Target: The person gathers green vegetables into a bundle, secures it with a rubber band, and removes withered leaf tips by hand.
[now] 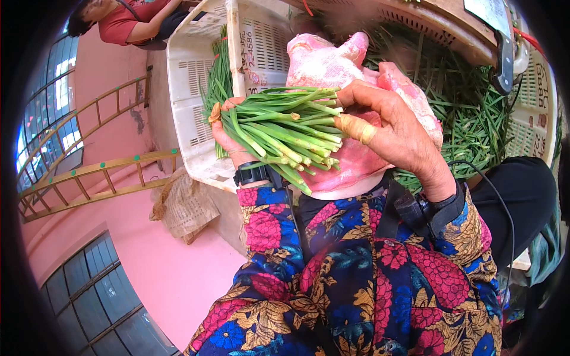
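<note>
A bunch of green, flat-leaved stalks, likely garlic chives (285, 124), lies across my left hand (227, 140), whose fingers and thumb wrap around its leafy end. The pale cut ends face right. At those ends is my right hand (396, 124), thumb and index finger closed on some of the stalks. Yellowish tape wraps my right thumb, and another wrapping shows on a left fingertip. Both wrists wear black straps with small devices. Below the bunch, a pink and white cloth (325, 66) covers my lap.
A white plastic crate (191, 80) at the left holds more tied chives (220, 66). Loose green leaves (472, 120) heap at the right, beside another crate (530, 120). A cleaver (494, 31) rests on a wooden board. A person (129, 22), a ladder (98, 173) and a sack (187, 209) are farther left.
</note>
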Demonstrator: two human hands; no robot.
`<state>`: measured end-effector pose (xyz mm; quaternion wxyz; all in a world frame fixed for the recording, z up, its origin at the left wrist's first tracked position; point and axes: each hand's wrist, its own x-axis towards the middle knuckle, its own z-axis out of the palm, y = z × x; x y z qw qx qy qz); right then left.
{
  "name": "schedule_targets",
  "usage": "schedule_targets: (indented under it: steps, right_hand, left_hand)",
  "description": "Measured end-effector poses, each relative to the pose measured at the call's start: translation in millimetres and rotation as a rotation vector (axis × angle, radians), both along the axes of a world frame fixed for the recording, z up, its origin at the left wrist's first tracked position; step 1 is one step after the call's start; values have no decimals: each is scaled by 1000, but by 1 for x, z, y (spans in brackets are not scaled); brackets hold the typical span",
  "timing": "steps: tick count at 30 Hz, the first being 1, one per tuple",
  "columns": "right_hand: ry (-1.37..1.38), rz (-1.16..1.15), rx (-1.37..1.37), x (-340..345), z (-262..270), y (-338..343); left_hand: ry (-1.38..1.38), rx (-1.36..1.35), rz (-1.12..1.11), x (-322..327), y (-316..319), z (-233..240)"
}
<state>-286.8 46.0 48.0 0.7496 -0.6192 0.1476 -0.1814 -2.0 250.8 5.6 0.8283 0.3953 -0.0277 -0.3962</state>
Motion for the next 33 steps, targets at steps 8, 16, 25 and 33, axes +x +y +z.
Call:
schedule_targets:
  steps: [8,16,25,33]
  right_hand:
    - [2,-3,-60,2,-3,-2]
    - [-138,-210,-180,10,-10,11]
    - [40,-89,76,-1,-6,1]
    - [-75,77,152,-4,-1,1]
  left_hand:
    - [570,-607,-99,-18,-11,0]
    - [706,-767,-234,-14,-17,10]
    - [280,-401,-272,5,-12,26]
    - [392,-390,-102,5,-12,30]
